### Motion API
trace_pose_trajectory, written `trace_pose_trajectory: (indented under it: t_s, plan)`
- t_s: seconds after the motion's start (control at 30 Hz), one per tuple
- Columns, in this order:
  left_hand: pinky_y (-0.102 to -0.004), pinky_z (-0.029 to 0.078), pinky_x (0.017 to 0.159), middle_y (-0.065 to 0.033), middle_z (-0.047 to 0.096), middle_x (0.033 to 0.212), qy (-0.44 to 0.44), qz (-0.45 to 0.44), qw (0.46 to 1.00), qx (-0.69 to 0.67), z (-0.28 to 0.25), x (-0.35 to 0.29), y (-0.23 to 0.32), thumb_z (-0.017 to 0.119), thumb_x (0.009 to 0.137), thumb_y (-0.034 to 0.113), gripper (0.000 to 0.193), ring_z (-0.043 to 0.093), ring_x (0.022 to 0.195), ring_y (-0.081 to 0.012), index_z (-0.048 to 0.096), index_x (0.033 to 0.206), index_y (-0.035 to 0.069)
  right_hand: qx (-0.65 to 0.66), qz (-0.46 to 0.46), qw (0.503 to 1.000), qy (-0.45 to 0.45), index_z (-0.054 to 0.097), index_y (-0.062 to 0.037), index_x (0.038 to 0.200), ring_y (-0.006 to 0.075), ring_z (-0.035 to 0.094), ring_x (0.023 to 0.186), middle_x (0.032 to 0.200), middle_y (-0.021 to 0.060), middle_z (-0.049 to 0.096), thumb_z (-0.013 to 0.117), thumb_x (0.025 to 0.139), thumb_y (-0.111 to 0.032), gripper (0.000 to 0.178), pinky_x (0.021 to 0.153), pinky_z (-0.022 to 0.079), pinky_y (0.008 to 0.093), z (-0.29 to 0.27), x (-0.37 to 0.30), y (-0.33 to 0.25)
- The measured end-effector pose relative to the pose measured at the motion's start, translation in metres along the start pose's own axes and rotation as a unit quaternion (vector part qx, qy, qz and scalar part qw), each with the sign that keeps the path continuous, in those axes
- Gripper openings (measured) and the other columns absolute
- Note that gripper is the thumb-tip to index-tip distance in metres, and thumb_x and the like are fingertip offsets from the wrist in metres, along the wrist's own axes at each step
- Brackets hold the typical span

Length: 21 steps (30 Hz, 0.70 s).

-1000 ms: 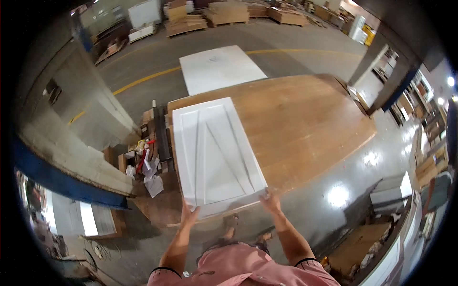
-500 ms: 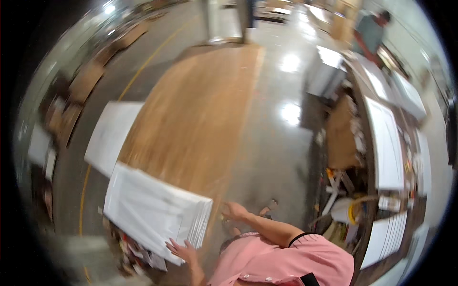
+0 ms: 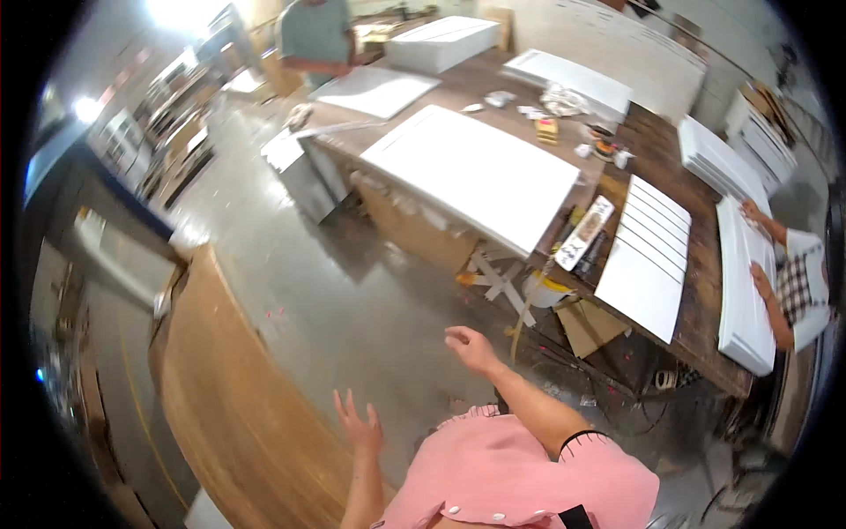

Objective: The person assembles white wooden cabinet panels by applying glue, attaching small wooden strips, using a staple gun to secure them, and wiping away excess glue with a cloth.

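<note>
My left hand (image 3: 359,428) is raised beside the near edge of a long brown wooden tabletop (image 3: 229,388), its fingers spread and holding nothing. Farther forward and to the right, my right hand (image 3: 474,349) hangs in the air over the grey floor. Its fingers are loosely bent and apart, with nothing in them. Neither hand touches anything. A large white panel (image 3: 476,172) lies on the dark workbench (image 3: 652,132) ahead, and a white panel with dark grooves (image 3: 648,256) lies nearer its front edge.
Below the bench edge are a white-and-yellow bucket (image 3: 546,291) and a cardboard box (image 3: 589,326). One person (image 3: 317,35) stands at the far side. Another person (image 3: 797,282) rests both hands on stacked white panels (image 3: 745,291) at right. Cables (image 3: 648,428) lie on the floor.
My view has swung right, from the wooden tabletop with stacked white panels to the workbench. My left hand, earlier at the edge of that stack, is now away from it.
</note>
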<state>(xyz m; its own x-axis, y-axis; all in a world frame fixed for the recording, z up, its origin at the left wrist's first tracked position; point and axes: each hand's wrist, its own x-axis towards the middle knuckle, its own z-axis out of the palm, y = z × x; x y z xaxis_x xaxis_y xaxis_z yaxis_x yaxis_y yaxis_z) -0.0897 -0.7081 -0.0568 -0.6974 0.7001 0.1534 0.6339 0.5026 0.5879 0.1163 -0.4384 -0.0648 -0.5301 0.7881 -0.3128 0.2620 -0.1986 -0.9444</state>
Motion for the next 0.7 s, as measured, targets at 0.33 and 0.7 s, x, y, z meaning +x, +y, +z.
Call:
trace_pose_trajectory:
  t_s: [0.33,0.7]
  plan:
    - [-0.0676,0.018,0.123,-0.0232,0.03,0.165,-0.193,0.301,0.933,0.031,0.117,0.276,0.146,0.077,0.088,0.022,0.075,0.025,0.155,-0.043,0.044,0.154,0.008,0.177,-0.037,0.924,0.336,0.071,-0.0063,0.126,0.0107,0.068,0.097,0.109,0.002,0.075,0.068,0.1,-0.018,0.029,0.08,0.051,0.0261,-0.116,0.069,-0.026]
    - [-0.0599,0.03,0.119,-0.014,0.047,0.153,-0.276,0.579,0.759,0.111,0.259,0.578,0.272,0.078,0.086,0.039,0.079,0.039,0.145,-0.0356,0.045,0.152,0.012,0.084,0.02,0.821,0.564,0.057,-0.0007,0.145,0.0296,0.046,0.144,0.15,0.0168,0.055,0.073,0.094,-0.02,0.056,0.121,0.033,0.039,-0.197,0.216,-0.062]
